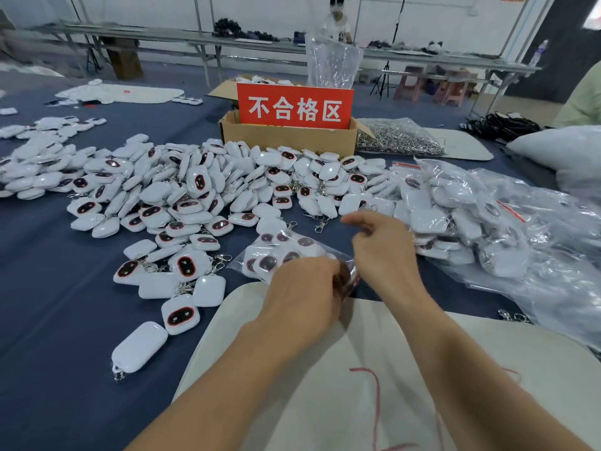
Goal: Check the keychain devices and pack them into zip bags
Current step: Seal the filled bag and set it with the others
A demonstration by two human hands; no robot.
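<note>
Dark blue cloth is spread over the desk [48,320], and a pale board [325,369] marked with red lines is laid at its near edge, under both forearms. Just beyond the board, a small clear zip bag [283,252] filled with several white keychain devices is lying on the cloth. Its mouth end is gripped by the left hand [305,288], whose fingers are curled around the plastic. The right hand [383,252] is held just beside and above the bag's mouth, with the fingers loosely bent and the forefinger stretched leftward; nothing is plainly seen in it, though the view is blurred.

To the left, a single white device [140,346] is lying apart. Farther out, a broad heap of loose keychain devices [182,196] is spread across the desk. On the right, filled bags [471,229] are piled in crumpled clear plastic. Behind the heap a cardboard box [286,135] is set, fronted by a red sign [295,107] with white characters, and a bag of metal clips [400,138] is placed just beside it. Long benches and a standing person [336,21] are seen at the far wall.
</note>
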